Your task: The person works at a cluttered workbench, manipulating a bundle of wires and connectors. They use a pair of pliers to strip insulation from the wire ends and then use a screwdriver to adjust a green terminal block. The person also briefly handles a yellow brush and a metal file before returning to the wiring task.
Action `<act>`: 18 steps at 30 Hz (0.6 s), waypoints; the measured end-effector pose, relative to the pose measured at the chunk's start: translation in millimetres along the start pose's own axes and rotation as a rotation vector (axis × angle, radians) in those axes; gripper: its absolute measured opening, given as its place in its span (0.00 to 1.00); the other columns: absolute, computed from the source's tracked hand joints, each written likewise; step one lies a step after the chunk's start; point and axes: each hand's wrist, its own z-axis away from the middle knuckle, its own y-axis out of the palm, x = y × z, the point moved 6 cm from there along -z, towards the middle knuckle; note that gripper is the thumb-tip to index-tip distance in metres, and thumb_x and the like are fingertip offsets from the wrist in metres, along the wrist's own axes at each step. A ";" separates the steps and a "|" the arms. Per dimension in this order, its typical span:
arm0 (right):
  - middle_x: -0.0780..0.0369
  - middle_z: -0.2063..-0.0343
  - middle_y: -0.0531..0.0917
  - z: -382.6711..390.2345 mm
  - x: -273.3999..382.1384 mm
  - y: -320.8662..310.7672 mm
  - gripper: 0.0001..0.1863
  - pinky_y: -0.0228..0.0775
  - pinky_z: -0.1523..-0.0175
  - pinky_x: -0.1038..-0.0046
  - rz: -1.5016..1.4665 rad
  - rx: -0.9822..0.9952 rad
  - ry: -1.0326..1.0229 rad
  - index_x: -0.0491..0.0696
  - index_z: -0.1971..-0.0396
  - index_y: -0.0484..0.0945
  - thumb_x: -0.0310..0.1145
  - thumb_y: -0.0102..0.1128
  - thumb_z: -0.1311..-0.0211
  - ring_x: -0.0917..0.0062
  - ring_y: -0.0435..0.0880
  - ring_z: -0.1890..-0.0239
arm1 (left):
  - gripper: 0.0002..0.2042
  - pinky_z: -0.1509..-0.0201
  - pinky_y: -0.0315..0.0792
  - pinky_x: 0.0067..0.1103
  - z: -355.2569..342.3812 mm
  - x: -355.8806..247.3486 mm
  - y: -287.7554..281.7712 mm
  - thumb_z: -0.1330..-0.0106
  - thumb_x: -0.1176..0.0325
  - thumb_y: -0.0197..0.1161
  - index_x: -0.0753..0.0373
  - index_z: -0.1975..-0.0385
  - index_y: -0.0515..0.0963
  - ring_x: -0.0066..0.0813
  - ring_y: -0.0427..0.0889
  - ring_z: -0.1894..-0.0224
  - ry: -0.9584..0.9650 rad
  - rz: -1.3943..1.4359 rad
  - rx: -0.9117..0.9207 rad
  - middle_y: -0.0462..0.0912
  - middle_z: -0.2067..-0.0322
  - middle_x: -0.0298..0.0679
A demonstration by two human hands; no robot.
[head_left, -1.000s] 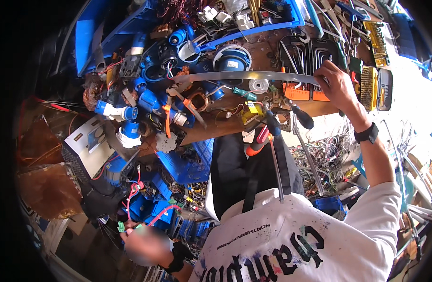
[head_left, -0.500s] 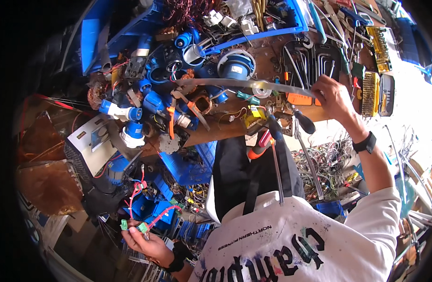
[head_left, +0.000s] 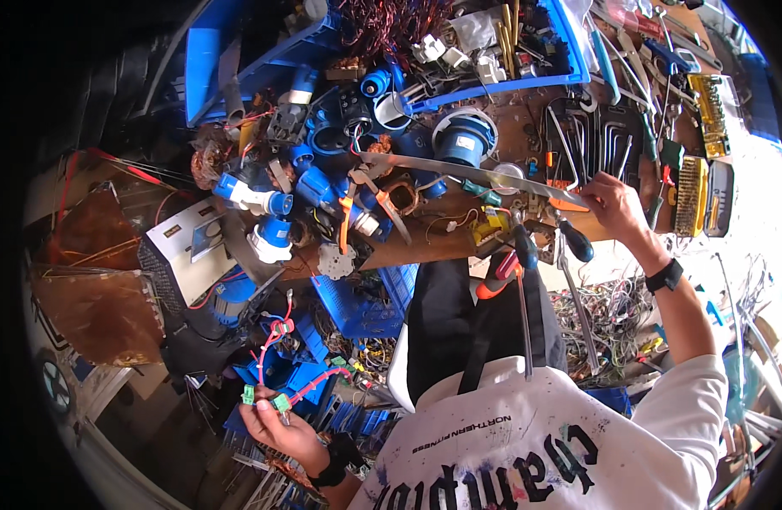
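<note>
My left hand (head_left: 284, 433), low on the left, is closed on red wires (head_left: 310, 387) that end in small green connectors (head_left: 280, 403). The wires stick up and out from my fingers, with a red wrapped part partway along. On the right, over the bench, my right hand (head_left: 619, 211) grips one end of a long, thin, flat metal strip (head_left: 467, 169). The strip stretches leftward above the bench, its far end near blue plugs and orange-handled pliers (head_left: 348, 212). Beneath it lie a green-handled tool (head_left: 480, 192) and a yellow part (head_left: 491, 226).
Dark-handled tools (head_left: 576, 241) and an orange-and-red-handled screwdriver (head_left: 503, 276) stick out over the bench's near edge. Blue plugs and sockets (head_left: 463, 140) crowd the bench. A blue crate (head_left: 510, 92), hex keys (head_left: 616, 140) and a yellow bit set (head_left: 690, 195) lie farther back. Tangled cables (head_left: 616, 314) cover the lower right.
The whole view has shifted, so the scene sits farther right and lower. The metal strip slopes more, its gripped end lower. My left hand still holds the wires.
</note>
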 end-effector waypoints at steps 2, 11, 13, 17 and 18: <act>0.61 0.74 0.78 0.2 -3.5 5.7 0.03 0.75 0.63 0.68 0.013 0.011 -0.012 0.46 0.72 0.81 0.25 0.62 0.48 0.66 0.81 0.69 | 0.10 0.66 0.62 0.16 1.2 0.4 -1.6 0.32 0.67 0.54 0.69 0.63 0.71 0.19 0.69 0.68 -0.007 0.011 -0.030 0.74 0.68 0.37; 0.61 0.74 0.77 3.0 -5.4 19.1 0.03 0.75 0.65 0.68 0.067 0.027 -0.039 0.46 0.72 0.81 0.25 0.62 0.50 0.66 0.81 0.69 | 0.10 0.67 0.62 0.15 4.1 -7.7 -4.6 0.32 0.66 0.55 0.69 0.62 0.71 0.17 0.69 0.68 0.007 0.028 -0.023 0.75 0.67 0.37; 0.61 0.72 0.77 5.5 -1.2 21.7 0.03 0.74 0.64 0.67 0.076 0.049 -0.028 0.46 0.73 0.80 0.26 0.62 0.50 0.65 0.81 0.68 | 0.08 0.70 0.60 0.15 5.8 -13.5 -2.9 0.31 0.67 0.53 0.67 0.65 0.69 0.16 0.66 0.72 0.022 0.032 -0.050 0.74 0.69 0.37; 0.61 0.72 0.76 11.2 -10.2 32.5 0.02 0.74 0.64 0.66 0.104 0.022 -0.016 0.47 0.73 0.79 0.28 0.61 0.48 0.65 0.80 0.67 | 0.08 0.69 0.62 0.16 4.8 -20.6 -0.3 0.30 0.68 0.52 0.68 0.63 0.69 0.17 0.67 0.72 0.040 0.051 -0.050 0.75 0.69 0.37; 0.61 0.72 0.76 12.0 -11.7 31.1 0.02 0.74 0.64 0.66 0.111 0.006 -0.003 0.47 0.73 0.78 0.28 0.61 0.47 0.65 0.80 0.67 | 0.11 0.65 0.65 0.16 5.0 -19.9 -1.5 0.31 0.68 0.53 0.70 0.59 0.71 0.19 0.71 0.68 0.031 0.062 -0.018 0.75 0.67 0.38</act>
